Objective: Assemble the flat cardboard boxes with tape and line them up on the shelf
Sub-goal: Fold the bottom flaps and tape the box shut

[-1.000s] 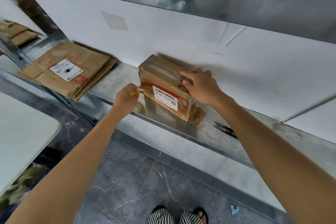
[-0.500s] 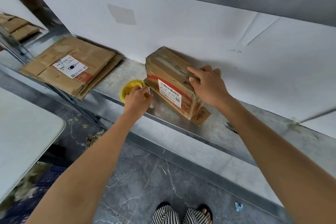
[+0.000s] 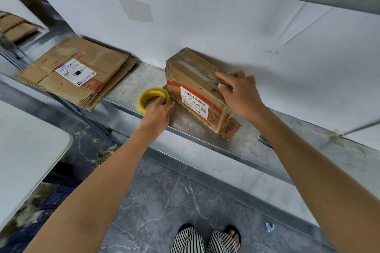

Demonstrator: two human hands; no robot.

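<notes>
The box (image 3: 195, 88) stands on the metal shelf (image 3: 127, 86), its back against the white wall (image 3: 205, 26) and its labelled face to the front. The right grip (image 3: 240, 96) lies unclenched on the box's right end, index finger stretched along the top and thumb at the front edge. The left grip (image 3: 157, 112) is curled round the yellow tape (image 3: 153, 91), which lies flat on the shelf just beside the box's left end. A stack of flat boxes (image 3: 76, 72) lies further left on the shelf, well apart. Scissors (image 3: 265, 141) peek out behind the right forearm.
</notes>
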